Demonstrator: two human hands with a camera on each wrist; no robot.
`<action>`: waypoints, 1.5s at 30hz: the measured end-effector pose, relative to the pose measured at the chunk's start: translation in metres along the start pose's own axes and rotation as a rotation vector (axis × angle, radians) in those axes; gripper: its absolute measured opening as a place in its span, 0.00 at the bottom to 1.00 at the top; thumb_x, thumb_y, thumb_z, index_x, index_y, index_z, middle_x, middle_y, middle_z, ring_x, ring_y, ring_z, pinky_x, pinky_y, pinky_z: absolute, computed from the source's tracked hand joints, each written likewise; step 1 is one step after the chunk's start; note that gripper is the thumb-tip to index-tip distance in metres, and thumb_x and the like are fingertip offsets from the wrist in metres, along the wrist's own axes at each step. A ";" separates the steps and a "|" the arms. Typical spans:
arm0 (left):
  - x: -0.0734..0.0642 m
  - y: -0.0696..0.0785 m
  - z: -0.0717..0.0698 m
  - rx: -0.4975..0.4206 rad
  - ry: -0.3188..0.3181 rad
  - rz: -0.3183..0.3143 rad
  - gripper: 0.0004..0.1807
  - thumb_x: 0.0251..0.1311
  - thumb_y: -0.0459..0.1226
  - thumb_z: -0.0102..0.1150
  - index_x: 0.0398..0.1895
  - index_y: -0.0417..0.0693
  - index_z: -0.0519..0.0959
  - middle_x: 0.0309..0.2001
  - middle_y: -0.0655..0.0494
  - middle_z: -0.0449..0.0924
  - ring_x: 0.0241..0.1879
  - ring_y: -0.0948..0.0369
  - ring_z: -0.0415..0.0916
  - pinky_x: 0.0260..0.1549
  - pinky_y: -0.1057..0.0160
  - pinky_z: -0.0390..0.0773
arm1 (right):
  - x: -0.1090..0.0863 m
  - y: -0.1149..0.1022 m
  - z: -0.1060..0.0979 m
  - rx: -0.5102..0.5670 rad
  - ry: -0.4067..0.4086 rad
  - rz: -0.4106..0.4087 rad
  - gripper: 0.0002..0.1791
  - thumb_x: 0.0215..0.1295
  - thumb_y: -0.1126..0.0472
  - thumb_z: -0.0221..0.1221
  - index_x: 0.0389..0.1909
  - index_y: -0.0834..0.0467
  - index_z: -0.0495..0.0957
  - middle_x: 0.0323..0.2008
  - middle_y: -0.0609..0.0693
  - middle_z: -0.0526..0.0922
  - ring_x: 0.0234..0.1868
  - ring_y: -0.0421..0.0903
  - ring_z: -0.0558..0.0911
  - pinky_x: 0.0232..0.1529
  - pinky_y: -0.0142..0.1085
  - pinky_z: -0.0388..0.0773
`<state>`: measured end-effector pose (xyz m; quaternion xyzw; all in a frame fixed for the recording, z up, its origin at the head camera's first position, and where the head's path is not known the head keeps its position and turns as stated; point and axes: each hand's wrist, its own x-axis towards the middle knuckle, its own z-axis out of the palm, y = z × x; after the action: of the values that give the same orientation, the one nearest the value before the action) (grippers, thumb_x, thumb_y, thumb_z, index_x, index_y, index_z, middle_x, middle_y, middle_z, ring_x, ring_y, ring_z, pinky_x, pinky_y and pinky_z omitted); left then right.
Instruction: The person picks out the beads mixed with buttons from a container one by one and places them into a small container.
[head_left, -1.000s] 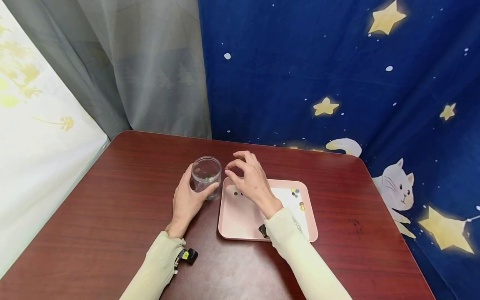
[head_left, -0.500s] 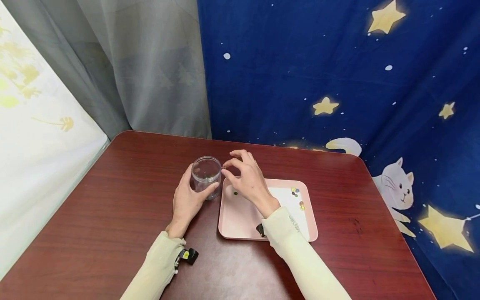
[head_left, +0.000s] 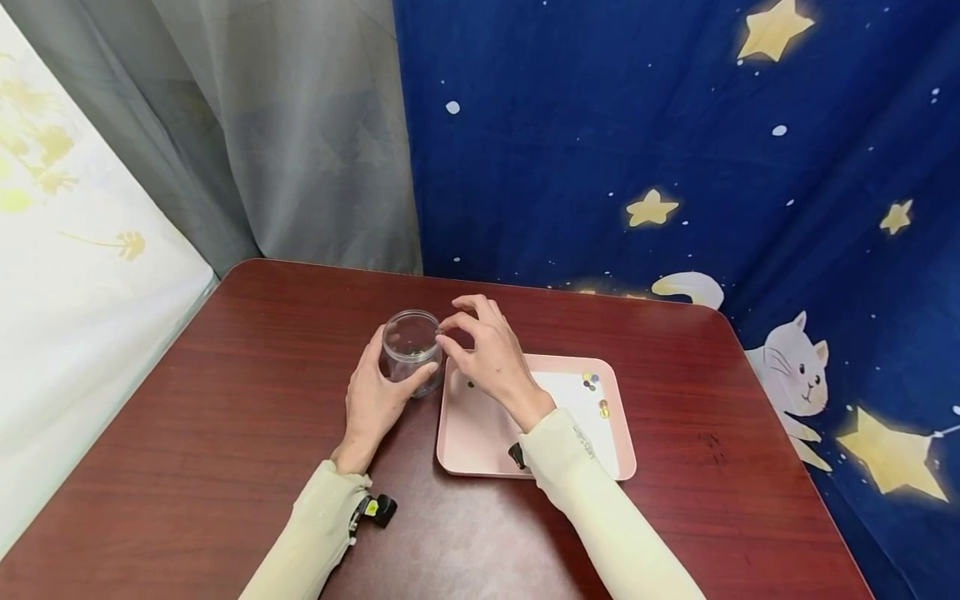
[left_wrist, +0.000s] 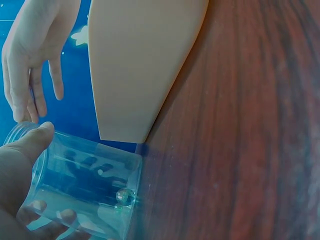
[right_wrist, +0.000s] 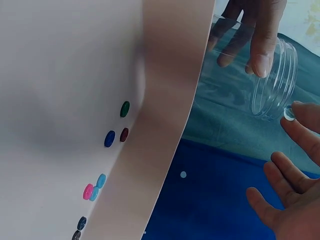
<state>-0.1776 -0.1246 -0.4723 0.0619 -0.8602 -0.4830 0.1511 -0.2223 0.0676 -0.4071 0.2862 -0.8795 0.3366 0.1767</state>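
My left hand grips a clear plastic jar, fingers and thumb round its side. The jar is uncapped and stands left of a pink tray. In the left wrist view, a clear marble lies at its bottom with a smaller greenish piece beside it. My right hand pinches a small clear marble between thumb and index finger, right at the jar's rim. Its other fingers are spread apart.
Inside the tray lie several small coloured buttons, among them a green button and a pink button. Yellow marbles sit at the tray's right side. Curtains hang behind the brown table.
My right hand has moved left with the marble, from above the tray's far-left corner to the jar's rim. The left hand and the jar have stayed in place.
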 end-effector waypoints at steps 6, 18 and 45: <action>0.000 0.001 0.000 0.004 0.003 0.001 0.53 0.51 0.59 0.78 0.80 0.68 0.62 0.71 0.52 0.74 0.69 0.48 0.74 0.65 0.36 0.71 | 0.001 -0.001 0.002 0.000 0.002 -0.017 0.06 0.68 0.53 0.70 0.42 0.48 0.89 0.62 0.50 0.79 0.64 0.48 0.77 0.64 0.46 0.77; -0.001 0.001 -0.001 -0.002 -0.003 -0.004 0.53 0.52 0.58 0.78 0.80 0.66 0.61 0.72 0.51 0.73 0.70 0.48 0.74 0.66 0.37 0.71 | 0.002 -0.003 0.004 0.009 -0.011 -0.029 0.09 0.67 0.53 0.71 0.45 0.50 0.89 0.62 0.52 0.80 0.64 0.49 0.76 0.64 0.46 0.78; -0.001 0.001 -0.001 0.007 -0.003 0.004 0.54 0.52 0.59 0.78 0.81 0.66 0.61 0.73 0.51 0.72 0.70 0.48 0.73 0.65 0.36 0.71 | -0.001 -0.001 0.006 0.017 -0.019 0.004 0.08 0.69 0.53 0.69 0.45 0.49 0.88 0.62 0.50 0.79 0.64 0.48 0.76 0.62 0.44 0.79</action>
<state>-0.1767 -0.1250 -0.4710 0.0602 -0.8621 -0.4800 0.1506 -0.2214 0.0634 -0.4109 0.2893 -0.8788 0.3417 0.1650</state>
